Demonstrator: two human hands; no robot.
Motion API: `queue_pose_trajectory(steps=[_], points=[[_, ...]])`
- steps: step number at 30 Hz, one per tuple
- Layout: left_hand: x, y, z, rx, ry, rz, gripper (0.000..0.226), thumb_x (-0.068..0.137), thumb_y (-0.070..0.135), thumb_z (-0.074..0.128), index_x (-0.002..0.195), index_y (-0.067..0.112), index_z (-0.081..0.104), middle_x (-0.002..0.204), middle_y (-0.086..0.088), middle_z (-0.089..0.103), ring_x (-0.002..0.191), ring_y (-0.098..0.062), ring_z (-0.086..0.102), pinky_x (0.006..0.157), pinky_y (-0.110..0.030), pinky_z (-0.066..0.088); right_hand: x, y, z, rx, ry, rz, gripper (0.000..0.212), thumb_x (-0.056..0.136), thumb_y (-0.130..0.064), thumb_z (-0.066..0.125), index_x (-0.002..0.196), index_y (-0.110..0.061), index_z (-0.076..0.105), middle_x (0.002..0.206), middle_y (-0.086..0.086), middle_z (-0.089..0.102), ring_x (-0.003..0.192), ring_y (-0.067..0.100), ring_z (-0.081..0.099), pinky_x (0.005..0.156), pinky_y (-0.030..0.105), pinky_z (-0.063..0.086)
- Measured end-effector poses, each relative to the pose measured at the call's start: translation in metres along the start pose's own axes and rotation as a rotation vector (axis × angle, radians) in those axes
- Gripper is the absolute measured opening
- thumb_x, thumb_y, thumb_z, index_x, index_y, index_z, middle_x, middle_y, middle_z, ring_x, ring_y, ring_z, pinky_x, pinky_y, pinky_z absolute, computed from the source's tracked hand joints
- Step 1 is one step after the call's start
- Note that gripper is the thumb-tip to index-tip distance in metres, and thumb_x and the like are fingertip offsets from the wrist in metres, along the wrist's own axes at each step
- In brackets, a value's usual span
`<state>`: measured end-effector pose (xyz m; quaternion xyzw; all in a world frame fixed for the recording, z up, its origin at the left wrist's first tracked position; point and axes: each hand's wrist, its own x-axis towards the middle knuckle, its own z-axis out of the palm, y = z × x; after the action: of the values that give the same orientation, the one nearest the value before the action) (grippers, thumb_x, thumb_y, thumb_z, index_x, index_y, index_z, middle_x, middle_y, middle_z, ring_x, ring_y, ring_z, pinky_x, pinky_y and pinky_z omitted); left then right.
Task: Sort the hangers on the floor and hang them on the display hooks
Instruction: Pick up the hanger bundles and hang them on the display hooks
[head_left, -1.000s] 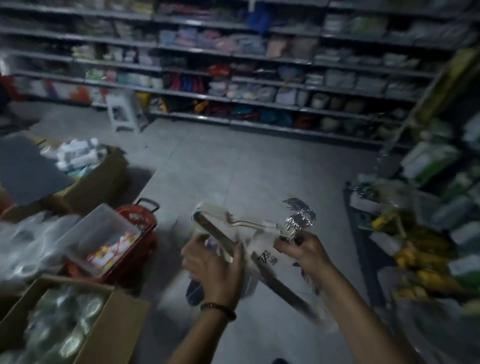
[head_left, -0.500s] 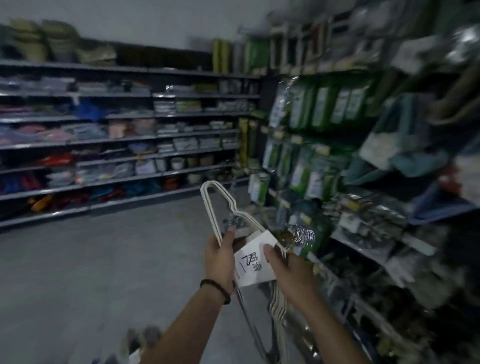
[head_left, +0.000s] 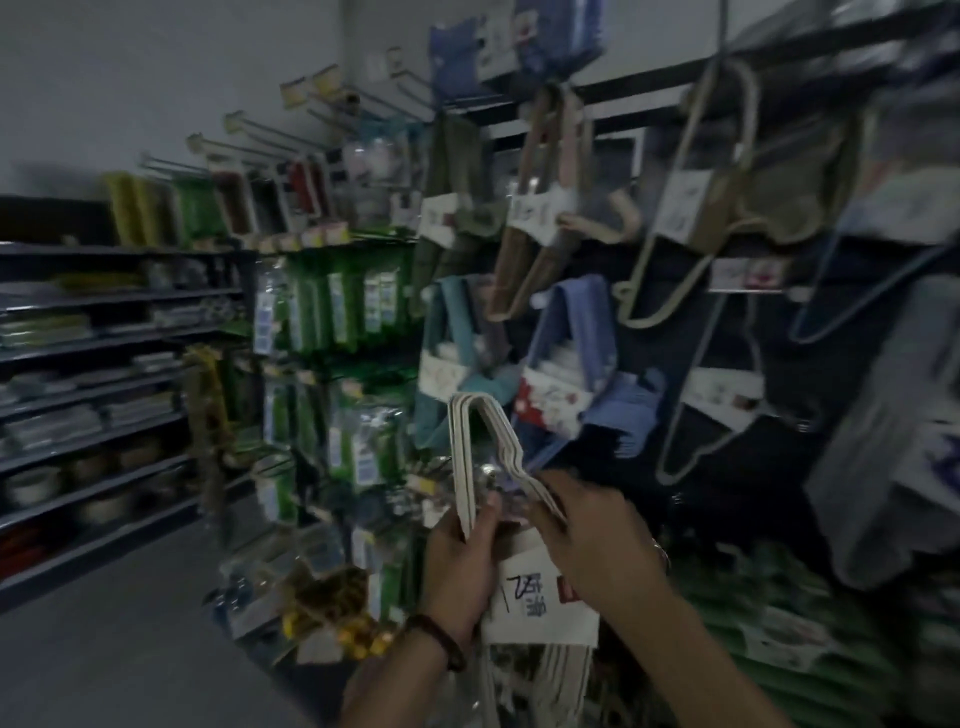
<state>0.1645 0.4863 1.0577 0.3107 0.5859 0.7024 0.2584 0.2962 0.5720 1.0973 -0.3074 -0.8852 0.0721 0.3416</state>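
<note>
Hangers (head_left: 470, 457): one bundle of white ones, bound at the middle by a paper label (head_left: 540, 597) bearing handwritten marks. The bundle stands upright, low in the centre of the view, just in front of the display. Its narrow looped end points up and its lower ends run out of the bottom of the view. It is carried in both hands and is not yet on a hook.

Left hand (head_left: 460, 564): grasping the left side of the bundle, thumb laid against the white bars. A beaded band (head_left: 441, 639) sits on the wrist.

Right hand (head_left: 597, 535): fingers curled over the right side of the bundle just above the label, grasping it. The fingertips are blurred.

Display behind the bundle: a blue set (head_left: 571, 343) with a card sleeve hangs just behind the looped end, with a teal set (head_left: 447, 332) beside it to the left. Higher up, a brown set (head_left: 535, 218) and a cream set (head_left: 696, 208) hang below a dark rail (head_left: 649, 88). A thin wire hanger (head_left: 722, 395) hangs further right.

Hooks (head_left: 260, 130): a row of prongs with tag holders juts out at upper left. Green packs (head_left: 332, 306) hang below them.

Shelves (head_left: 104, 364): far left, stocked with goods too blurred to identify. The floor (head_left: 104, 649) is grey.

Lighting is dim and the right edge of the view is smeared.
</note>
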Motion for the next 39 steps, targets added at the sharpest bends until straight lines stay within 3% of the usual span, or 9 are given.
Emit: queue_pose_trajectory(steps=[10,14,18,21,24,27,30,35,39], points=[[0.059,0.015,0.115,0.029,-0.317,0.148,0.067,0.086,0.083,0.049,0.093,0.025,0.08,0.094,-0.009,0.078,0.092,-0.029,0.075,0.09,-0.054,0.058,0.013,0.082,-0.048,-0.148,0.202,0.267,0.018,0.107,-0.041,0.046,0.093,-0.031,0.05,0.063,-0.006,0.057,0.051,0.014,0.054,0.05,0.037,0.045],[0.088,0.023,0.15,0.085,-0.404,0.159,0.05,0.1,0.063,0.04,0.092,0.031,0.078,0.087,0.008,0.077,0.085,-0.007,0.071,0.076,-0.027,0.051,0.018,0.089,-0.059,-0.167,0.292,0.34,0.02,0.105,-0.035,0.048,0.086,-0.031,0.046,0.067,-0.007,0.06,0.053,0.016,0.059,0.05,0.036,0.044],[0.127,0.022,0.157,0.106,-0.595,0.219,0.056,0.092,0.073,0.05,0.091,0.026,0.081,0.088,-0.002,0.079,0.086,-0.02,0.075,0.083,-0.043,0.061,0.027,0.106,-0.065,-0.234,0.313,0.472,0.014,0.099,-0.035,0.047,0.101,-0.03,0.06,0.073,-0.004,0.067,0.061,0.021,0.061,0.054,0.041,0.045],[0.151,0.032,0.153,0.165,-0.597,0.301,0.038,0.092,0.054,0.06,0.066,0.032,0.076,0.065,0.013,0.072,0.064,-0.004,0.067,0.06,-0.015,0.048,0.026,0.12,-0.076,-0.274,0.375,0.609,0.009,0.106,-0.027,0.048,0.106,-0.029,0.056,0.076,-0.004,0.065,0.067,0.024,0.06,0.058,0.041,0.044],[0.17,0.041,0.151,0.31,-0.575,0.464,0.037,0.098,0.046,0.06,0.068,0.027,0.07,0.062,0.007,0.07,0.058,-0.002,0.062,0.049,-0.014,0.041,0.026,0.133,-0.09,-0.342,0.389,0.696,0.011,0.107,-0.023,0.048,0.1,-0.029,0.054,0.075,-0.003,0.06,0.067,0.02,0.056,0.051,0.032,0.036],[0.192,0.051,0.148,0.46,-0.683,0.668,0.05,0.099,0.059,0.051,0.081,0.018,0.073,0.072,-0.006,0.07,0.061,-0.011,0.064,0.055,-0.019,0.046,0.043,0.146,-0.107,-0.377,0.378,0.726,0.019,0.103,-0.017,0.051,0.09,-0.03,0.049,0.074,-0.007,0.054,0.064,0.013,0.05,0.053,0.027,0.037],[0.214,0.062,0.147,0.535,-0.78,0.752,0.022,0.1,0.048,0.059,0.095,0.037,0.077,0.087,0.01,0.075,0.08,-0.009,0.071,0.076,-0.036,0.057,0.066,0.161,-0.126,-0.422,0.361,0.706,0.016,0.101,-0.015,0.054,0.095,-0.03,0.054,0.074,-0.01,0.052,0.062,0.003,0.048,0.052,0.018,0.037],[0.208,0.095,0.15,0.549,-1.099,0.714,0.031,0.096,0.047,0.06,0.122,0.038,0.074,0.116,0.023,0.072,0.105,-0.002,0.069,0.091,-0.025,0.055,0.088,0.167,-0.125,-0.504,0.359,0.593,0.018,0.103,-0.024,0.054,0.121,-0.026,0.056,0.077,-0.011,0.051,0.058,0.001,0.044,0.055,0.019,0.035],[0.192,0.1,0.162,0.435,-1.101,0.683,0.036,0.091,0.055,0.059,0.125,0.05,0.071,0.12,0.018,0.073,0.106,-0.005,0.07,0.089,-0.025,0.057,0.089,0.178,-0.104,-0.496,0.429,0.521,0.028,0.099,-0.022,0.062,0.126,-0.023,0.056,0.081,-0.005,0.068,0.062,0.013,0.059,0.058,0.024,0.043]])
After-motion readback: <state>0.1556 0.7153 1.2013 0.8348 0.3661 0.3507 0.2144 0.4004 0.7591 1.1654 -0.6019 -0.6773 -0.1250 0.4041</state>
